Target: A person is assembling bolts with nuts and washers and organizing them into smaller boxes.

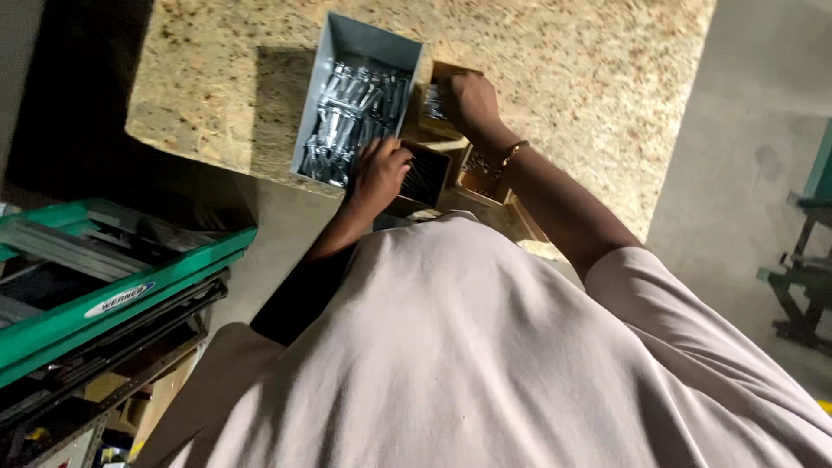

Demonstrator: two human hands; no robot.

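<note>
A grey metal bin (334, 52) full of silver metal fasteners (351, 117) sits on a chipboard bench top (563, 69). My left hand (379, 173) is at the bin's near right corner, its fingers curled down among the fasteners; what it grips is hidden. My right hand (470, 100), with a bracelet on the wrist, reaches into a small cardboard box (451, 74) right of the bin and closes on a few silver fasteners (433, 104). Between the hands lies a dark box of dark screws (426, 178).
More cardboard boxes (481, 182) stand near my right wrist. A green ladder (104, 295) lies at the left beside the bench, with clutter under it. A green metal frame (810, 234) stands on the concrete floor at the right. My light shirt hides the near bench edge.
</note>
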